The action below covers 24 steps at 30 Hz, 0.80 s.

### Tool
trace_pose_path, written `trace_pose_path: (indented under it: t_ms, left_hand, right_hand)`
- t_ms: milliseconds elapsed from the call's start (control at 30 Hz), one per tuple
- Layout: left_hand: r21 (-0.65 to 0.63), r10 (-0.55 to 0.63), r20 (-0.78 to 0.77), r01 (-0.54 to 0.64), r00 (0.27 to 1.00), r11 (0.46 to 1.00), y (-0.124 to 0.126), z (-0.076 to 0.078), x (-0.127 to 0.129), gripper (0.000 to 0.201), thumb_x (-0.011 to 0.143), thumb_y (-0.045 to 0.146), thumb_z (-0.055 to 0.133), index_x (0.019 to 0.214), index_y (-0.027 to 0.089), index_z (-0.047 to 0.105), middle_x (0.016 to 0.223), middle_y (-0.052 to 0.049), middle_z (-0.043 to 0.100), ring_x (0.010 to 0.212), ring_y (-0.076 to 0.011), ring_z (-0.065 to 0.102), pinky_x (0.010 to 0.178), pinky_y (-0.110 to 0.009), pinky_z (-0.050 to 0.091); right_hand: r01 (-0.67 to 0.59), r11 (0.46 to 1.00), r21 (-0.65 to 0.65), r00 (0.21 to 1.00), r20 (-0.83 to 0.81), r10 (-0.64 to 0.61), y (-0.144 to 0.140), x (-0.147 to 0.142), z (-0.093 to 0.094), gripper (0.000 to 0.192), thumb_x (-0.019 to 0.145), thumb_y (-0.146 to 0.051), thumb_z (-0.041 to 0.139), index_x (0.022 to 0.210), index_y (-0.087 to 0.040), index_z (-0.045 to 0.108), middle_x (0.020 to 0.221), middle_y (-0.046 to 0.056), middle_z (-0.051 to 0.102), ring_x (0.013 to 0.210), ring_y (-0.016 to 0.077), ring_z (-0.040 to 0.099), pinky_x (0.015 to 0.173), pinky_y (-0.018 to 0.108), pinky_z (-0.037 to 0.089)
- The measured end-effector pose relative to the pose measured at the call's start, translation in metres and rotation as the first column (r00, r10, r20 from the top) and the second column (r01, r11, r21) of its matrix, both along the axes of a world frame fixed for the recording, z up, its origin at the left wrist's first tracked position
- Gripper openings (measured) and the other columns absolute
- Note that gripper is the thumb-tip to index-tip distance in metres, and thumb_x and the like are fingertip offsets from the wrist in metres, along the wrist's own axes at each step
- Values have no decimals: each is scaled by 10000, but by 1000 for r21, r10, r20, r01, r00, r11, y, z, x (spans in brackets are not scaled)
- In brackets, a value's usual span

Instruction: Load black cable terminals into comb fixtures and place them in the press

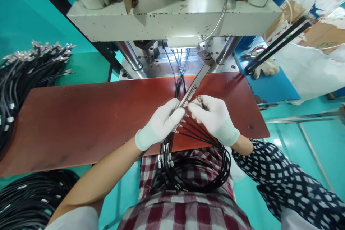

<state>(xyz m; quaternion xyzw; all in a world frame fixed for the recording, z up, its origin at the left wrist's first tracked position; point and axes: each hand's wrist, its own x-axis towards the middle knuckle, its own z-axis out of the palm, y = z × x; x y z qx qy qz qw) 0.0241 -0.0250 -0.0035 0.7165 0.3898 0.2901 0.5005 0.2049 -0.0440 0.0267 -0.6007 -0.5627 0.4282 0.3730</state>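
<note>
Head view looks down on a reddish-brown board (81, 122) that lies across the front of a grey press (167, 18), with the person seated at its near edge. Both hands wear white gloves and meet over the middle of the board, a little towards its near edge. The left hand (161, 124) has its fingers curled shut around a loop of thin black cables (196, 172), which hangs down from the hand over the near edge into the checked lap; held this way, the slack seems to stay clear of the board while the ends fan out between the hands. The same hand also touches the near end of a flat metal bar (194, 85), which runs from the hands diagonally towards the far edge and the press, as if to guide cable ends inward. The right hand (212, 116) pinches with thumb and forefinger closed on a small metal-tipped cable end, the other fingers folded loosely; exactly what the tips grip is too small to tell. A few more black cables already run from the hands up into the lit opening of the press.

Beyond the left edge of the board lies a pile of similar cables (24, 72) with shiny ends, and more sits below the near left corner. Off the far right corner, a spare glove (265, 67) rests on a blue surface.
</note>
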Motion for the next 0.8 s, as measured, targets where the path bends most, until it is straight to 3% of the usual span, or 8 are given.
trace_pose_path:
  t_ms: [100,300,467,600,700,800]
  left_hand:
    - [40,4,-24,-3,1000,999,-1,-2,0,349,995,468,420,794,183,426,686,35,438,613,-99,397,602,-247,364]
    - [-194,-2,173,36,985,980,-2,1,1,354,988,494,428,833,177,448,670,42,444,564,-81,391,525,-219,344]
    - [-296,-14,293,105,956,950,0,-3,2,372,971,519,447,838,173,446,669,37,438,553,-78,386,507,-212,352]
    - [-350,-27,349,157,937,923,0,-11,3,383,955,550,455,888,173,461,695,30,429,541,-78,378,485,-214,355]
    - [-344,-38,324,155,945,926,0,-10,3,398,948,568,450,914,172,469,730,18,444,571,-87,377,500,-222,359]
    - [-264,-72,235,135,969,955,2,-4,2,412,956,566,425,865,168,474,730,13,445,623,-105,389,556,-239,372]
  right_hand:
    - [-19,1000,-2,1000,-14,19,-2,1,-5,259,862,-287,569,632,-168,551,568,-33,559,545,88,487,585,241,398]
    - [32,998,-51,966,-253,-44,-5,4,-6,166,870,-339,574,872,-173,578,748,-17,616,679,118,561,684,252,461]
    - [32,997,-74,978,-202,-46,-3,8,-2,200,789,-343,653,813,-145,646,709,-12,598,683,125,524,655,250,422]
    - [-11,999,-35,983,-183,4,1,12,-6,266,831,-383,607,716,-143,616,648,-19,545,640,116,461,616,254,376]
    - [-16,1000,-26,979,-204,11,4,15,-7,285,817,-373,593,634,-163,532,578,-43,461,584,101,384,566,252,322]
    - [-24,997,-68,975,-221,8,5,16,-4,249,785,-347,581,623,-172,509,558,-39,482,567,104,411,571,254,336]
